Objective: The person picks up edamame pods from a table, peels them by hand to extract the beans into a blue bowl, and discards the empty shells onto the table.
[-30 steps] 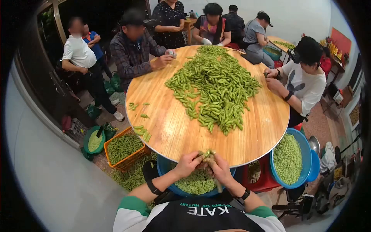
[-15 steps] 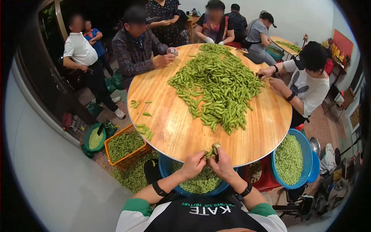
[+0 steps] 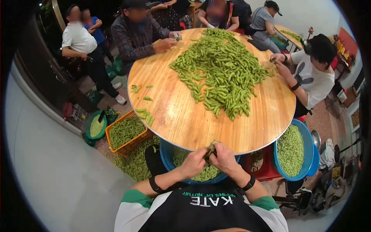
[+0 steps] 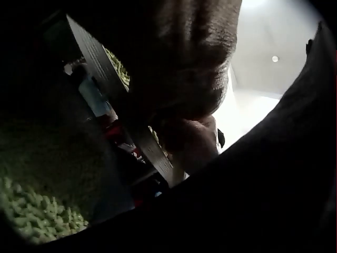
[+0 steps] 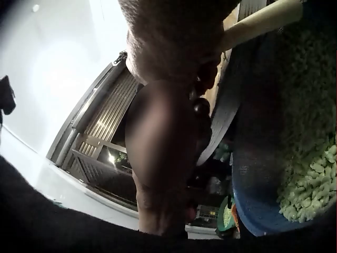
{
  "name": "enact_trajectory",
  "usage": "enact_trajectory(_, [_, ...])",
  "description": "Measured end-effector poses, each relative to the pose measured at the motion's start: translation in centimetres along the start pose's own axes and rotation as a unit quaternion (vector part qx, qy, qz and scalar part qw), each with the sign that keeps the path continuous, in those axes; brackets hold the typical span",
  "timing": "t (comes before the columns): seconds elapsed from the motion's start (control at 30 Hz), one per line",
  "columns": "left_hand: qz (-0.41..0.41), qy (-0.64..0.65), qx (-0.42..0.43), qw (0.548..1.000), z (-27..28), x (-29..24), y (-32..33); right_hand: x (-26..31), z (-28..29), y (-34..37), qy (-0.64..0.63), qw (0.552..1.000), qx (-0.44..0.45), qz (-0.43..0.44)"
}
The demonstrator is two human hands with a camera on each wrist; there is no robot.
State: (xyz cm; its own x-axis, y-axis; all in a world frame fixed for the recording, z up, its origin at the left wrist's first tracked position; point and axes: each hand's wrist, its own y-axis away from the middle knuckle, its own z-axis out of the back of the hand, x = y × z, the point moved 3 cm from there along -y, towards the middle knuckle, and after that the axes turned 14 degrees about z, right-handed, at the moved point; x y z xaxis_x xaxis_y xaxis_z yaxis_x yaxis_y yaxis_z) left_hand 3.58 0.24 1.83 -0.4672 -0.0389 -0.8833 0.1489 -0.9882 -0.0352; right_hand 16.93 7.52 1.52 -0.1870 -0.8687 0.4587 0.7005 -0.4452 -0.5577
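While the head camera looks down across a round wooden bench (image 3: 166,120), the left hand (image 3: 193,164) and the right hand (image 3: 225,157) meet at its near edge, fingers curled, both pinching a small greenish-brown thing (image 3: 211,147) between their tips; it is too small to make out clearly. Below them stands a blue tub (image 3: 165,154) holding pale shelled beans (image 3: 206,173), partly hidden by the forearms. A big heap of green pods (image 3: 224,77) covers the middle and far side of the bench, and a few loose pods (image 3: 145,116) lie near its left edge. On the floor to the left are an orange crate (image 3: 133,147) of pods and, beyond it, a green basin (image 3: 88,127); to the right, another blue tub (image 3: 308,141) of beans stands beside a red stool (image 3: 266,164).

From the left wrist, much is dark: the back of the left hand shows beside the bench's rim, with beans at lower left, and what its fingertips pinch cannot be told.

From the right wrist, a pale rod (image 5: 263,23) juts from beside the right hand, above the blue tub with its beans; whether the fingers grip that rod, I cannot tell.
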Motion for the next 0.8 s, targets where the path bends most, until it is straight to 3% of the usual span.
enact_trajectory(0.1, [0.039,0.051,0.057,0.996,0.0,0.2,1.1,0.7,-0.1,0.9,0.008,0.999,0.041,-0.008])
enact_trajectory(0.17, [0.029,0.005,0.048,0.998,0.5,-0.7,1.4,1.2,0.0,1.1,0.001,1.000,0.015,-0.006])
enact_trajectory(0.23, [0.016,0.050,0.025,0.998,0.7,-0.8,1.5,1.2,0.0,1.5,-0.026,0.999,-0.020,-0.007])
enact_trajectory(0.27, [0.054,0.029,0.057,0.997,0.4,0.8,1.5,1.2,-0.2,1.8,-0.029,0.999,0.009,-0.008])
enact_trajectory(0.3, [0.108,0.076,0.062,0.989,0.6,0.5,1.8,1.5,-0.4,1.9,-0.022,1.000,0.013,-0.004])
enact_trajectory(0.33, [0.169,0.224,0.088,0.956,0.1,1.3,2.0,1.7,-0.6,2.3,-0.036,0.999,0.003,-0.005])
enact_trajectory(0.4, [0.165,0.242,0.076,0.953,0.6,0.8,2.6,2.1,-0.7,2.4,-0.066,0.998,0.006,-0.021])
enact_trajectory(0.47, [0.042,0.051,0.013,0.998,3.0,0.3,2.7,1.8,-0.9,2.9,-0.100,0.994,0.017,-0.032])
enact_trajectory(0.53, [0.075,-0.045,-0.041,0.995,6.5,-0.7,2.9,1.7,-0.6,2.8,-0.129,0.991,0.023,-0.035])
enact_trajectory(0.6, [-0.012,-0.250,-0.114,0.961,10.0,-0.8,2.5,2.6,-0.1,2.3,-0.161,0.983,0.069,0.059])
enact_trajectory(0.67, [-0.004,-0.345,-0.159,0.925,11.9,0.6,1.0,2.4,-0.2,2.3,-0.149,0.982,0.096,0.058])
enact_trajectory(0.77, [-0.068,-0.312,-0.150,0.936,11.9,-0.7,-3.1,2.1,-0.1,1.7,-0.105,0.985,0.108,0.086])
enact_trajectory(0.8, [-0.091,-0.284,-0.133,0.945,11.3,-0.9,-5.2,1.6,0.0,1.5,-0.146,0.985,0.068,0.067])
